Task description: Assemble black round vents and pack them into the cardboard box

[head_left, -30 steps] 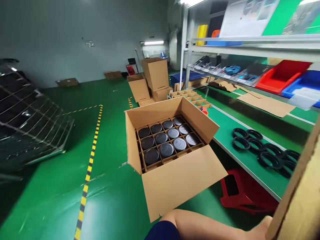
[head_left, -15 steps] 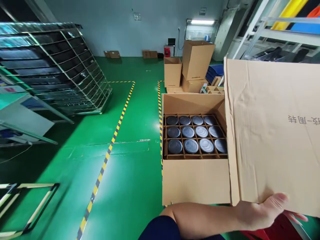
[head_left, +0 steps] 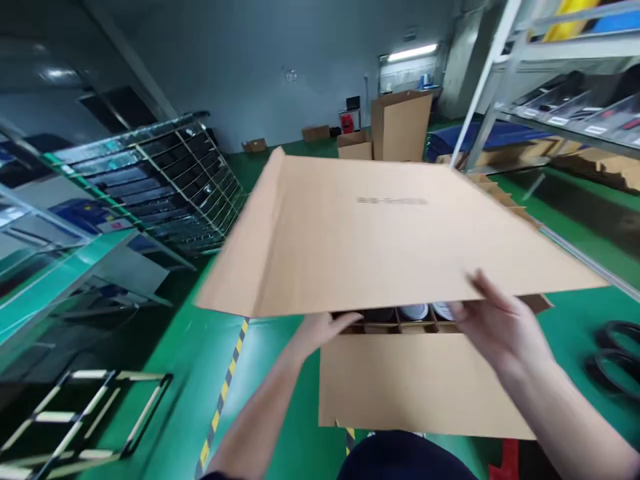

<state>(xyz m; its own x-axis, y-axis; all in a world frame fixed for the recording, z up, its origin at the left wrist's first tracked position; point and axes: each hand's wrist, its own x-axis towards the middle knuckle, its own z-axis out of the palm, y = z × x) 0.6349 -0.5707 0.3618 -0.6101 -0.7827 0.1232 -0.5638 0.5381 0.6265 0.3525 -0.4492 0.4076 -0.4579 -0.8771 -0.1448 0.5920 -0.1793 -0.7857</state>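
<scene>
A large cardboard sheet (head_left: 350,247), creased along its left side and printed with a blurred line of text, is tilted over an open cardboard box (head_left: 420,380). My right hand (head_left: 500,327), smeared by motion, closes on the sheet's near edge with a finger or thumb above it. My left hand (head_left: 320,333) is under the near edge at the box's left corner; its thumb points right and the other fingers are hidden. Between the hands show a few round dark lids (head_left: 414,312) in cardboard dividers (head_left: 400,327). The sheet covers the rest.
Farther back stand tall cardboard boxes (head_left: 407,127). A metal shelf (head_left: 545,120) with bins is at the right, black coils (head_left: 617,357) on the floor below it. To the left are a wire cage (head_left: 175,180), a green-topped table (head_left: 65,273) and a pale frame (head_left: 85,413). Striped tape (head_left: 223,397) marks the floor.
The cardboard sheet has swung from the right side to over the box, hiding most of the lids. My left hand has moved left, and my right hand has come into view. The view has turned right.
</scene>
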